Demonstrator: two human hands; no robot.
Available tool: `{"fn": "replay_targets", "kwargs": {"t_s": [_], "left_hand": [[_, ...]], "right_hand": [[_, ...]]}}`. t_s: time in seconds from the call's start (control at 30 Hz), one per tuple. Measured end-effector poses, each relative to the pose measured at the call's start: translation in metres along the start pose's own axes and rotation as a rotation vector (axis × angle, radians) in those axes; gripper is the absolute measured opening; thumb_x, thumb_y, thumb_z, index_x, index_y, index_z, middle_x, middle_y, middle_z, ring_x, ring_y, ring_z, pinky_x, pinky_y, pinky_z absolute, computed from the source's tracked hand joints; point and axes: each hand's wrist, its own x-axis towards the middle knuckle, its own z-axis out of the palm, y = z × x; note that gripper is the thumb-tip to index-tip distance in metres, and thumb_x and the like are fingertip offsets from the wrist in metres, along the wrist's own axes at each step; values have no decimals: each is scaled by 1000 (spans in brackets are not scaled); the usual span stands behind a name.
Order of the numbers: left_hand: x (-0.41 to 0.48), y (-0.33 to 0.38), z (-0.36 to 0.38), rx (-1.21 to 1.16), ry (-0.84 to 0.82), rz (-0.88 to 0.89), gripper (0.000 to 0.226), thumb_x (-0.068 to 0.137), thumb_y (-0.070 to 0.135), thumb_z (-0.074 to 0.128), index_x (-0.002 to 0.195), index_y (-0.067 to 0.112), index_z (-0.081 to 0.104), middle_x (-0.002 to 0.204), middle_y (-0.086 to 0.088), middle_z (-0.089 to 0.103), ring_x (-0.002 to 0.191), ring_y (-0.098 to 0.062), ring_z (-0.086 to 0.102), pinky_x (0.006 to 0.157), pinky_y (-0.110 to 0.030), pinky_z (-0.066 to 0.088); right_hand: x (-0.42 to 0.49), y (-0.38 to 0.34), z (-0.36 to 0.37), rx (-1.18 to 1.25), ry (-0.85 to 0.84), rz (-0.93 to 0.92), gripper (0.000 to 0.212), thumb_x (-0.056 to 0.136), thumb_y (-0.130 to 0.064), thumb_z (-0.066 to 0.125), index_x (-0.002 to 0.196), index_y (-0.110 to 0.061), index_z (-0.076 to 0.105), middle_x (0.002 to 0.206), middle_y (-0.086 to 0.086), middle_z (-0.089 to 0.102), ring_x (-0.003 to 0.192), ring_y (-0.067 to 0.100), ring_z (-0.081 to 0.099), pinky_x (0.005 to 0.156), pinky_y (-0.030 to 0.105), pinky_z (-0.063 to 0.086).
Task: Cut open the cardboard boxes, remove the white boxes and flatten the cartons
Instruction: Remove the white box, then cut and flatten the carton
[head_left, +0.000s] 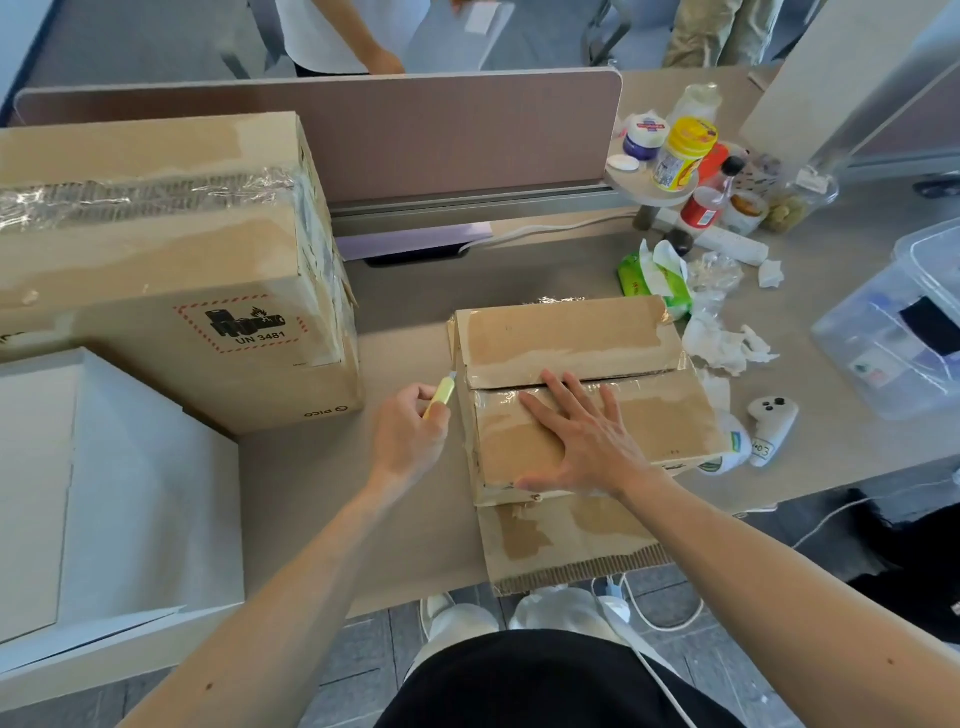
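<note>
Your right hand (587, 447), flat with fingers (563, 397) spread, works a desk (405, 312) shared with a big taped carton (156, 270) and a smooth white box (130, 493), pinning the near flap (514, 452) of a small box (561, 332) at centre. Your left hand (405, 441) grips a slim yellow knife (440, 396), tip at the seam's (639, 375) left end. Run the blade shallow along the glossy tape (496, 399), away from the spread fingers; the corrugated board looks scuffed and soft.
</note>
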Motion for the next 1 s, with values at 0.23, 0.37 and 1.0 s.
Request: {"fn": "replay_targets", "kwargs": {"t_s": [0.23,0.37,1.0], "left_hand": [[6,6,17,161,9,22,11,91,18,58,82,12,63,66,4,59,58,-12,51,47,-19,29],[3,5,20,173,44,24,10,90,16,59,81,14,62,68,3,60,59,-13,50,49,-23,29],[-19,-7,28,190,17,84,20,90,17,61,71,12,56,54,4,51,47,-13,40,47,-27,23]], "right_hand": [[-1,0,0,6,-2,2,115,61,-96,38,154,-44,-5,162,-8,-23,150,18,-20,118,56,-11],[-1,0,0,9,5,2,115,60,-96,37,155,-43,-3,162,-8,-22,150,18,-19,118,57,-10],[1,2,5,-11,9,4,118,58,-99,31,155,-42,-3,163,-6,-22,150,20,-20,118,58,-10]]}}
